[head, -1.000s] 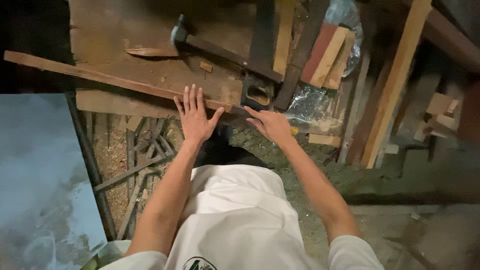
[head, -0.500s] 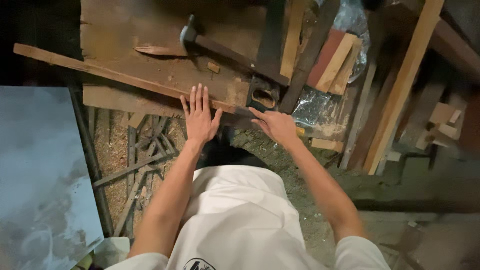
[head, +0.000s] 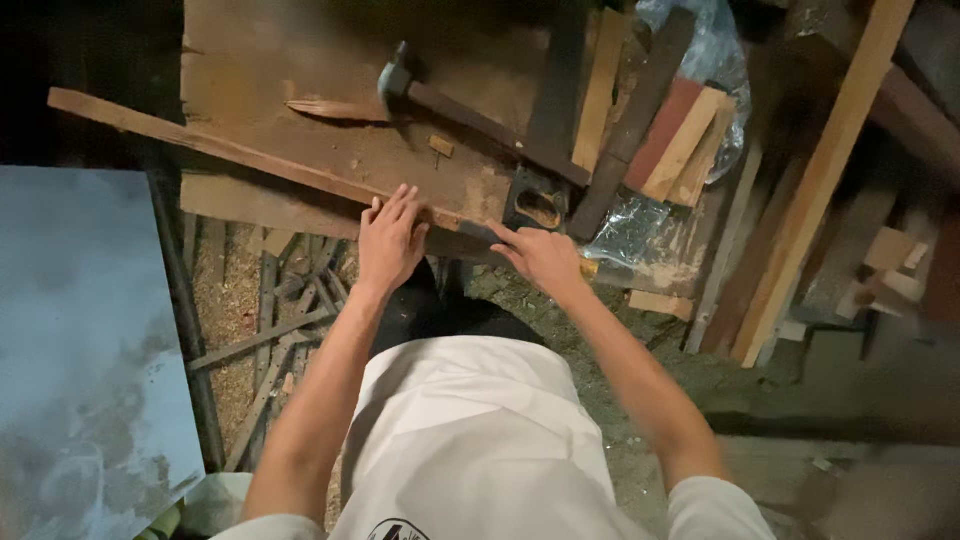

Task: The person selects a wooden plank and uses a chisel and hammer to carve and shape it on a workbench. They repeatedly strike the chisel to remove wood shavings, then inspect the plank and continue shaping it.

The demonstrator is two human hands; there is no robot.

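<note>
**Two hands at the near end of a wood strip, workbench edge**

Edges and room: The bench (head: 300,60) ended at a ragged near edge just beyond the fingertips; below it lay sawdust floor and loose slats. A grey sheet (head: 80,330) closed off 9 o'clock. Stacked timbers crowded 2 to 4 o'clock. Bare board showed between strip and hammer.

Count: one long strip (head: 230,150); one hammer (head: 470,115); one dark metal block (head: 535,200) with an oval hole; one small wood chip (head: 441,146); one crumpled plastic sheet (head: 640,225).

Grip: The left hand (head: 388,243) lay flat, fingers spread, tips touching the strip near its low right end; nothing clasped. The right hand (head: 540,258) sat at 3 o'clock of the left, index finger extended to the strip's end, other fingers loosely curled, holding nothing. The strip ran from 10 o'clock down toward both hands, ending between them, just short of the block.
</note>
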